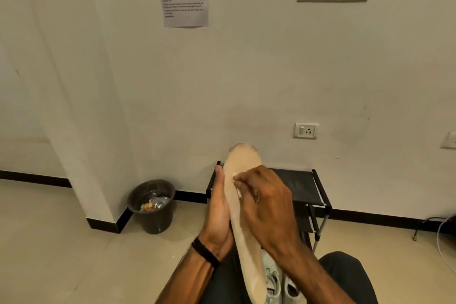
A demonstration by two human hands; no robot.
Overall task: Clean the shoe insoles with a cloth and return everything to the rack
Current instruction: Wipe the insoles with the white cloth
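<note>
I am midway through wiping, I judge. My left hand [218,207] lies flat along the back of the insole [243,207], fingers straight, propping it up lengthwise in front of me. My right hand [265,201] has its fingers curled around a small white cloth [236,186], pressed to the insole's face. At five o'clock below my hands the pale shoes [278,284] sit on the floor. The black rack [306,187], at two o'clock behind, shows a bare top shelf, so returning everything is still left.

Left hand [218,207] holds insole [243,180]; right hand [265,202] presses cloth [237,186].
</note>
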